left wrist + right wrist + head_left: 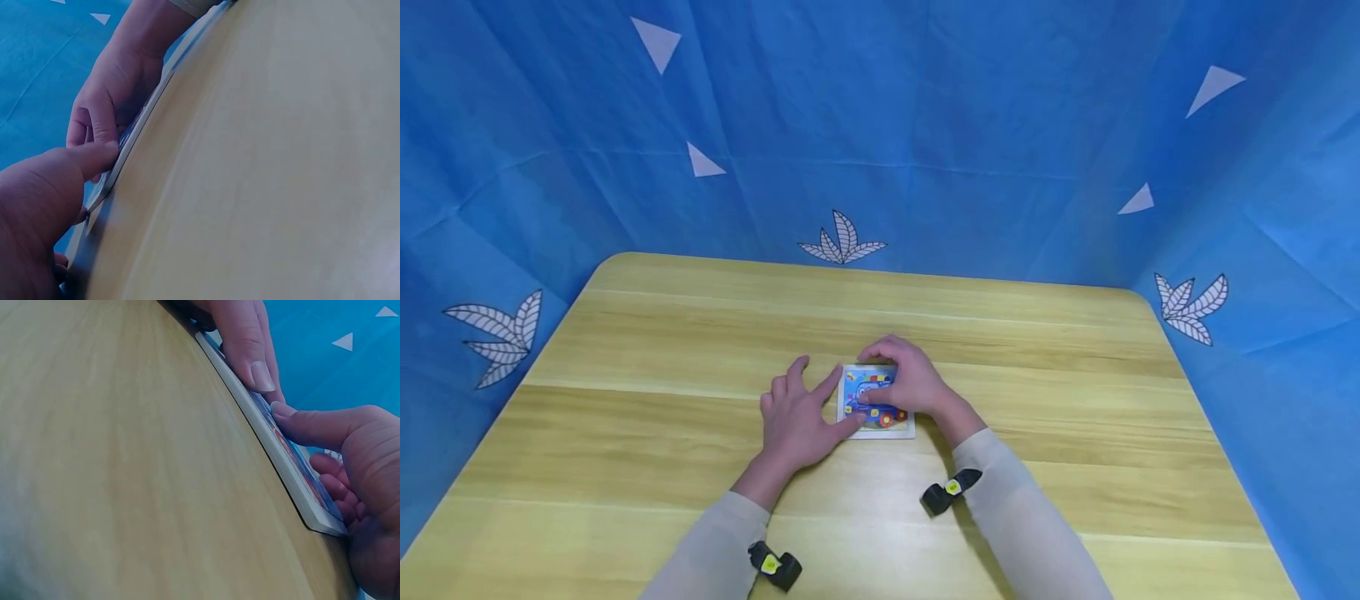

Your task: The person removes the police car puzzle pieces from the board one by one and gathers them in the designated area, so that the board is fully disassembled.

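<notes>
A small, flat picture board (pixel 887 420) with a white border lies on the table, showing a blue vehicle with red and yellow wheels. My left hand (pixel 797 421) is at its left side, fingers spread on the wood, its thumb (pixel 97 159) over the lower part of the picture. From the right, my right hand (pixel 917 383) reaches across the board. Its thumb (pixel 312 427) touches the picture and its bent fingers lie around the far edge. Both thumbs are close together in the right wrist view. Part of the picture is hidden under the hands.
The wooden table (pixel 1037 367) has rounded far corners and extends around the board on all sides. A blue cloth (pixel 880 108) with white triangles and leaf prints hangs behind and beside it. Each sleeve carries a black strap with a small device (pixel 937 498).
</notes>
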Demonstrator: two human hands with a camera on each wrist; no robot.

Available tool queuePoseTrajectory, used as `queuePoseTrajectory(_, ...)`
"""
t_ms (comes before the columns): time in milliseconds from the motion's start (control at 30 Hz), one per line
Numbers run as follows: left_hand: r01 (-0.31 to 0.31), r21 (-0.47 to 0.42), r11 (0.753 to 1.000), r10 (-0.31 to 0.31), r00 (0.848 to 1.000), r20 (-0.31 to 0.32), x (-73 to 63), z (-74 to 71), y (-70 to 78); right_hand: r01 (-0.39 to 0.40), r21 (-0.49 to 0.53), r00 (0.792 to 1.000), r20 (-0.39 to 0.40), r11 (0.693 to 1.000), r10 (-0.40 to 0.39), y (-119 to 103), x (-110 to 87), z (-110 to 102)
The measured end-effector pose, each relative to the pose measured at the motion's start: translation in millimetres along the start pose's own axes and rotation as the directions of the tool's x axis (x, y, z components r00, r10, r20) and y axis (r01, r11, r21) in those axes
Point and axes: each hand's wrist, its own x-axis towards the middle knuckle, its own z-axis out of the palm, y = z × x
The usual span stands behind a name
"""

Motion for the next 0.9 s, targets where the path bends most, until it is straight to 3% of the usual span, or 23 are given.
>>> queuePoseTrajectory(233, 0.003, 0.029, 1.0, -0.003, 1.0, 0.008, 1.9, 2.2, 1.6, 0.002, 0.004, 1.0, 0.004, 1.0, -0.002, 1.2, 0.2, -0.8)
queuePoseTrajectory(567, 0.015, 0.023, 1.0, -0.014, 1.0, -0.012, 3.1, 1.7, 1.9, 0.077, -0.046, 0.996, 0.043, 0.996, -0.075, 0.9, 4.1, 0.4)
queuePoseTrajectory(900, 0.034, 0.034, 0.999, -0.034, 0.999, 0.001, 3.4, 2.5, 2.8, 0.043, -0.103, 0.996, 0.086, 0.994, -0.034, -1.4, 6.2, 1.8)
